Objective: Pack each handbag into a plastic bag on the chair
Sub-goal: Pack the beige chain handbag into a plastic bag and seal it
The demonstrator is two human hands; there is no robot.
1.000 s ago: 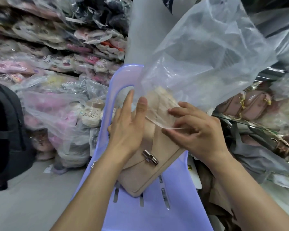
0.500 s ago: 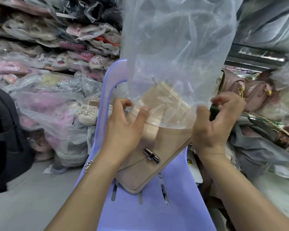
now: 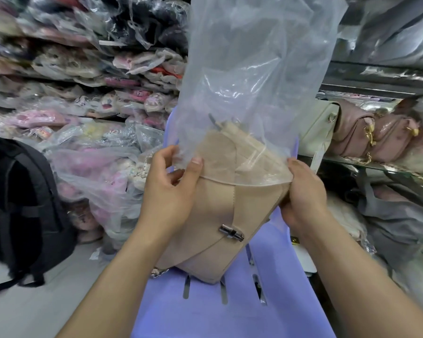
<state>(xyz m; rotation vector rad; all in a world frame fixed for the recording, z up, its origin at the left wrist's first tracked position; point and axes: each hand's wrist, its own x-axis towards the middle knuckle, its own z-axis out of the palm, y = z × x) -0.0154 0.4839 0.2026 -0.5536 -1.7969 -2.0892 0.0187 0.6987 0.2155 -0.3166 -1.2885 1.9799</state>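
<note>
A beige handbag (image 3: 213, 220) with a metal clasp stands tilted on the seat of a lilac plastic chair (image 3: 232, 311). A clear plastic bag (image 3: 254, 76) stands upright over the handbag's top, its open rim drawn down across the upper third. My left hand (image 3: 171, 189) pinches the bag's rim at the handbag's left side. My right hand (image 3: 303, 191) grips the rim at the handbag's right corner.
Shelves of plastic-wrapped goods (image 3: 83, 93) fill the left and back. A black backpack (image 3: 22, 203) stands on the floor at the left. Pink and cream handbags (image 3: 366, 132) lie on a glass shelf at the right, with grey cloth (image 3: 401, 215) below.
The plastic bag has swung upright and its rim has been drawn further down over the handbag. My right hand moved from the front to the handbag's right corner.
</note>
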